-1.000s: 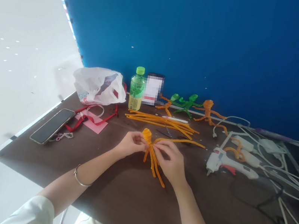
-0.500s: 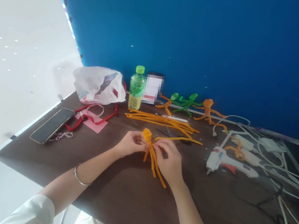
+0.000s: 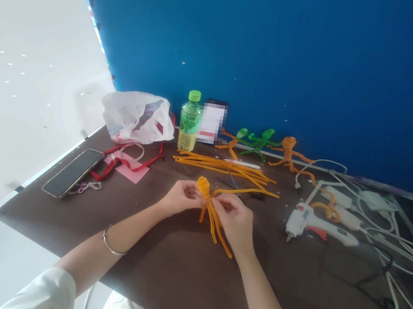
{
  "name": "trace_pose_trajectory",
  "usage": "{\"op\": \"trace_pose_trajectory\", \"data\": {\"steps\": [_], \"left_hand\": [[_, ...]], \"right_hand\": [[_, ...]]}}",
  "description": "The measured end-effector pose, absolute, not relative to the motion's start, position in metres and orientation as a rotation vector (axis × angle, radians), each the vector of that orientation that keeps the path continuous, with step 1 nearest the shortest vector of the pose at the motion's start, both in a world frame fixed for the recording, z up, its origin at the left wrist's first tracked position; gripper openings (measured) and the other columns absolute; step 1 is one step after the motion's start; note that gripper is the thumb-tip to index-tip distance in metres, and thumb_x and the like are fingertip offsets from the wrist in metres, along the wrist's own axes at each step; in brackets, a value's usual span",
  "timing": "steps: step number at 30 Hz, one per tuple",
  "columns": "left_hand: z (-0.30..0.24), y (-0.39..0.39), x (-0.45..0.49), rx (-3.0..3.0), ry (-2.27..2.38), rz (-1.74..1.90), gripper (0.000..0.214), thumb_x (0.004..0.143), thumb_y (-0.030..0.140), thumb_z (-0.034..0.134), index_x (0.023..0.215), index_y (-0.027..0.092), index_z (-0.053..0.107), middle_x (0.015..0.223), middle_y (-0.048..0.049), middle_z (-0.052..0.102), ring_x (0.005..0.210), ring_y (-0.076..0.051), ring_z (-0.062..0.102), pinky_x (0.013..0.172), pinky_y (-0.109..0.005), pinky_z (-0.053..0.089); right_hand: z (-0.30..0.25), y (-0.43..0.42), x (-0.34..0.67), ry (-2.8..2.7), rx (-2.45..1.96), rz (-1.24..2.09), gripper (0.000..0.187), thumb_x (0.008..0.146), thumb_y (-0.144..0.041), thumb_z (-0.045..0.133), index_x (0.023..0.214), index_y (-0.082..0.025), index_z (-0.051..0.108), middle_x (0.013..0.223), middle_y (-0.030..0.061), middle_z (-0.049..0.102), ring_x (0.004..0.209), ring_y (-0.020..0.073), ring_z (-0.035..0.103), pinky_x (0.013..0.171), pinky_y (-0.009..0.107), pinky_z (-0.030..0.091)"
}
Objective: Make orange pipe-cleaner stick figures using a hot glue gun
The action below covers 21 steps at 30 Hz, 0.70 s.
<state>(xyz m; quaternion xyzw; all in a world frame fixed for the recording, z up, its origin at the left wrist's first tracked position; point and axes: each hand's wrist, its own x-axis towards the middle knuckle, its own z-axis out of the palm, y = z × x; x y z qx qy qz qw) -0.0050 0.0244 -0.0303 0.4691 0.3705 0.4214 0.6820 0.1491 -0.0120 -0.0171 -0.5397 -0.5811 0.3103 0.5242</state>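
Note:
An orange pipe-cleaner figure [image 3: 203, 187] with a coiled head and several loose stems hanging below is held between my two hands above the table. My left hand [image 3: 183, 198] pinches it just under the head from the left. From the right, my right hand [image 3: 234, 219] is closed on the stems at the neck, fingertips pressed together. One orange stem [image 3: 250, 191] sticks out to the right past my right hand. Beyond the hands lies a pile of straight orange pipe cleaners [image 3: 224, 166], with dark scissors [image 3: 230, 182] partly showing near it.
Finished pipe-cleaner figures [image 3: 263, 145] lean along the blue wall. A green-capped bottle [image 3: 190, 120], a plastic bag [image 3: 136, 117] and a white pen [image 3: 247, 165] are behind. The phone [image 3: 73, 172] lies left; a glue gun [image 3: 320, 227] and tangled cables [image 3: 385, 214] lie right.
My right hand's fingers have drawn slightly closer together at the figure's neck. Both hands otherwise keep nearly the same place, and the view has shifted very slightly.

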Motion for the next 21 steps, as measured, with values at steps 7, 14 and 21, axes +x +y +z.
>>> {"op": "trace_pose_trajectory", "data": {"steps": [7, 14, 21], "left_hand": [[-0.0310, 0.0235, -0.0037, 0.989, 0.750, 0.981, 0.037, 0.054, 0.027, 0.078, 0.082, 0.012, 0.061, 0.080, -0.0043, 0.065, 0.072, -0.015, 0.062, 0.074, -0.032, 0.051], [-0.0308, 0.0238, -0.0046, 0.991, 0.695, 1.022, 0.039, 0.055, 0.022, 0.078, 0.087, 0.013, 0.057, 0.081, -0.0021, 0.061, 0.073, -0.013, 0.061, 0.074, -0.032, 0.051], [-0.0283, 0.0242, -0.0082, 1.109, 0.737, 1.044, 0.031, 0.056, 0.024, 0.076, 0.078, 0.013, 0.057, 0.077, -0.0006, 0.057, 0.070, -0.013, 0.058, 0.070, -0.030, 0.051]], "right_hand": [[-0.0152, -0.0116, 0.1489, -1.285, -1.342, 1.012, 0.018, 0.070, -0.035, 0.065, 0.072, -0.017, 0.061, 0.075, 0.0049, 0.065, 0.070, 0.0196, 0.063, 0.066, 0.031, 0.052], [-0.0145, -0.0151, 0.1447, -1.266, -1.338, 0.999, 0.025, 0.071, -0.041, 0.063, 0.073, -0.017, 0.059, 0.066, 0.0034, 0.062, 0.050, 0.0139, 0.057, 0.047, 0.025, 0.047], [-0.0187, -0.0141, 0.1494, -1.456, -1.328, 0.795, 0.021, 0.073, -0.038, 0.062, 0.069, -0.017, 0.061, 0.070, 0.0049, 0.065, 0.065, 0.0186, 0.061, 0.060, 0.028, 0.049]]}}
